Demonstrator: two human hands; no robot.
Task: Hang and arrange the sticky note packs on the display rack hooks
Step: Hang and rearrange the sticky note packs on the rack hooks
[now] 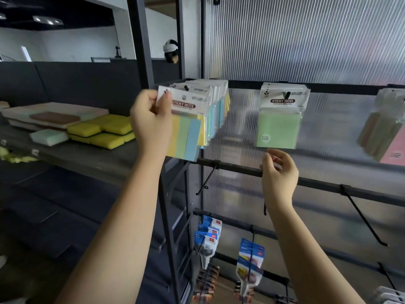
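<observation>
The left hand [151,119] is raised to the display rack [252,167] and pinches the top left corner of the front sticky note pack [186,128], the thumb on the white header card and the other fingers curled behind it. This pack shows yellow, green and blue strips, and it hangs on a hook [186,88] at the front of a thick row of similar packs [219,110]; the hook tip passes through the hole of the header.

The right hand [278,174] is just under the green sticky note packs [279,126], which hang on the next hook [287,94] to the right. Its fingers are loosely curled and hold nothing, and the thumb tip is very near the lower edge of the green pack; it may touch the edge, but the view does not make this sure.

At the far right edge hang more packs [392,132], one of them pink. The bar below carries bare hooks [207,181]. Lower still hang packets with blue headers [208,235]. To the left, a shelf [87,156] carries yellow sponges [103,130].
</observation>
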